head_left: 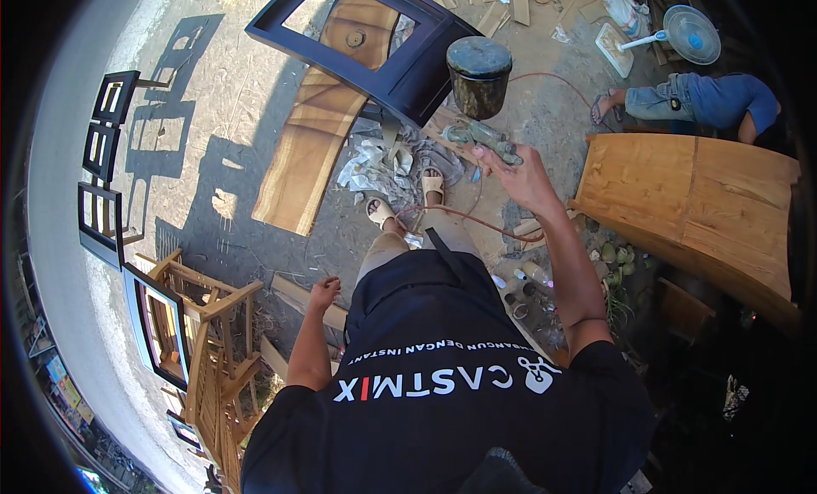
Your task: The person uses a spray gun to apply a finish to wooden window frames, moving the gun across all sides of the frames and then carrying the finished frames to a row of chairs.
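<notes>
A spray gun (481, 137) with a dark lidded paint cup (479, 85) on top is gripped in my right hand (515, 171), its fingers wrapped round the handle. The gun is held out ahead of me, just right of a dark-painted wooden frame (396, 81) with openings in it. The cup overlaps the frame's right edge in the picture; I cannot tell whether they touch. A reddish hose (485, 220) runs over the ground below the gun. My left hand (323, 293) hangs low at my side, its fingers loosely bent and apart, with nothing visible in it.
A wooden slab (311, 145) lies beneath the frame, with crumpled plastic (379, 162) beside my feet. Rightward stand a wooden cabinet (681, 192), a fan (689, 34) and another person (715, 98) bending down. Wooden chair frames (225, 307) and dark frames (100, 217) line the left.
</notes>
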Motion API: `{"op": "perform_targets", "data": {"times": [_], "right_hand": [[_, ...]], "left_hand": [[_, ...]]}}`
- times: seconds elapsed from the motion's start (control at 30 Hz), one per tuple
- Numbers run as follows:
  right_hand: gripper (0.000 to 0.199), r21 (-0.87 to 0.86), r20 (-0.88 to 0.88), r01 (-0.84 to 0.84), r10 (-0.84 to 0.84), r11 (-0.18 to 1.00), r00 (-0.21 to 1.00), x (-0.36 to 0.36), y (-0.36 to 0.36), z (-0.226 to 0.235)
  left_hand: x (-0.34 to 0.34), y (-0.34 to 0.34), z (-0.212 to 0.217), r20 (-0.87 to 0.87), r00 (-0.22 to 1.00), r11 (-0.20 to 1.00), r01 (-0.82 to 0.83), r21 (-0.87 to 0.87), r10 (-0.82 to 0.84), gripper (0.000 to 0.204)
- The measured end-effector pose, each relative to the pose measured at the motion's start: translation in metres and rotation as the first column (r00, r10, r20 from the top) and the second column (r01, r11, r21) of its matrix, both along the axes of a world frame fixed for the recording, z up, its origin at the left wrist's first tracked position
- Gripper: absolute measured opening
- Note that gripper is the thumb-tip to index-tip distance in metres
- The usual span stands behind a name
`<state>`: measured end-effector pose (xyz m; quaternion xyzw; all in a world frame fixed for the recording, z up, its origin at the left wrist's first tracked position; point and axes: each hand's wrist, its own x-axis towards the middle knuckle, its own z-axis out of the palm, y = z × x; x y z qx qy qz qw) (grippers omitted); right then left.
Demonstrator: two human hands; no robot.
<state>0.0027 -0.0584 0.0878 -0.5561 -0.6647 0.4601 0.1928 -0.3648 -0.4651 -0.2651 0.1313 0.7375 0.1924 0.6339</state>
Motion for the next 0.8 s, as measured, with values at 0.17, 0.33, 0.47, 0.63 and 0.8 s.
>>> {"op": "perform_targets", "data": {"times": [0.17, 0.33, 0.47, 0.63, 0.8], "right_hand": [[0.037, 0.192, 0.093, 0.04, -0.059, 0.981, 0.994, 0.005, 0.031, -0.012], [0.054, 0.253, 0.217, 0.134, -0.191, 0.958, 0.957, 0.027, 0.102, -0.031], [0.054, 0.429, 0.302, 0.157, -0.305, 0.889, 0.903, 0.038, 0.144, -0.04], [0.047, 0.482, 0.364, 0.127, -0.33, 0.867, 0.871, 0.037, 0.158, -0.041], [0.043, 0.311, 0.17, 0.143, -0.203, 0.94, 0.964, 0.032, 0.129, -0.022]], "left_hand": [[0.015, 0.015, 0.008, -0.013, 1.0, 0.998, -0.021, -0.052, 0.02, 0.037], [0.034, 0.021, 0.017, -0.005, 0.998, 0.996, -0.064, -0.058, 0.063, 0.037], [0.051, 0.023, 0.019, -0.009, 0.996, 0.994, -0.084, -0.071, 0.083, 0.037], [0.067, 0.016, 0.017, -0.016, 0.995, 0.992, -0.1, -0.075, 0.099, 0.036], [0.072, 0.027, 0.017, -0.029, 0.995, 0.991, -0.097, -0.087, 0.095, 0.037]]}}
